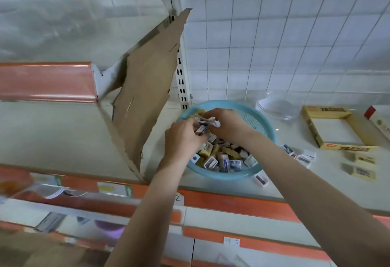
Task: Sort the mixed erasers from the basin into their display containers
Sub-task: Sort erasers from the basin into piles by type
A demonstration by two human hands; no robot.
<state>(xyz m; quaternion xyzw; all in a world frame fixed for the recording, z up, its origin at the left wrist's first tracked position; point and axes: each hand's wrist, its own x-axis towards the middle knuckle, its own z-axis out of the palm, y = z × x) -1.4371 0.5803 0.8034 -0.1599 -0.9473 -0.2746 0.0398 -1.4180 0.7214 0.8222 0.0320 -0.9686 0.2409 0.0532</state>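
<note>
Small rectangular mixed erasers (223, 161) lie heaped in the round turquoise plastic basin (221, 175) on the white shelf (306, 184). Over the basin, the left hand (183, 139) and right hand (229, 125) each have their grip clamped on a handful of sleeved erasers (203, 127). An open yellow cardboard display box (316, 134) sits to the right.

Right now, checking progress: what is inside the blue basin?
Mixed erasers, white-sleeved and yellow, in the basin. The left hand and right hand hold some; what lies under them is covered.
</note>
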